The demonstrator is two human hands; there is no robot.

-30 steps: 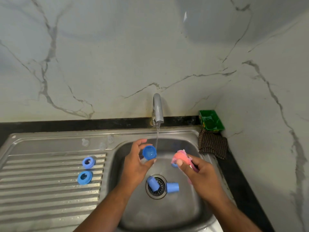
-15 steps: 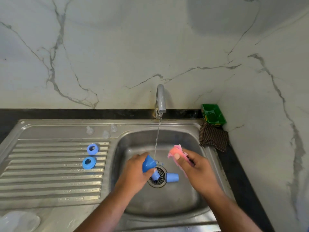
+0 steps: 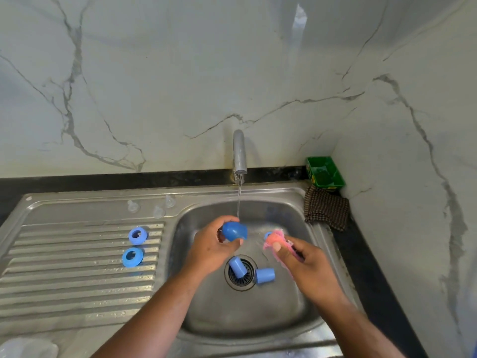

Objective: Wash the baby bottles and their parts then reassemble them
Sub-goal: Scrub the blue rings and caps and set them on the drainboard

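- Sink basin [image 3: 258, 329], steel, nearest the viewer; both forearms reach over its front rim.
- Drain [image 3: 241, 284]: one blue cap [image 3: 237, 266] lies tilted on the strainer. A second blue cap [image 3: 265, 275] lies on its side just to the right, touching the strainer's edge.
- Left hand [image 3: 211, 248]: fingers and thumb curled round a rounded blue bottle cover [image 3: 234, 231], held above the drain just under the water stream [image 3: 239, 200].
- Right hand [image 3: 307, 262]: thumb and fingers pinch a pink scrubber [image 3: 275, 239]; the hands are near each other but apart.
- Drainboard [image 3: 64, 280], left of the basin: two blue screw rings [image 3: 138, 235] [image 3: 132, 257] lie flat, one behind the other.
- Three clear teats [image 3: 133, 206] [image 3: 158, 212] [image 3: 169, 201] stand along the drainboard's far edge.
- Tap [image 3: 239, 151], running, at the back rim.
- Checked cloth [image 3: 326, 208] and green tray [image 3: 325, 173] sit in the far right corner.
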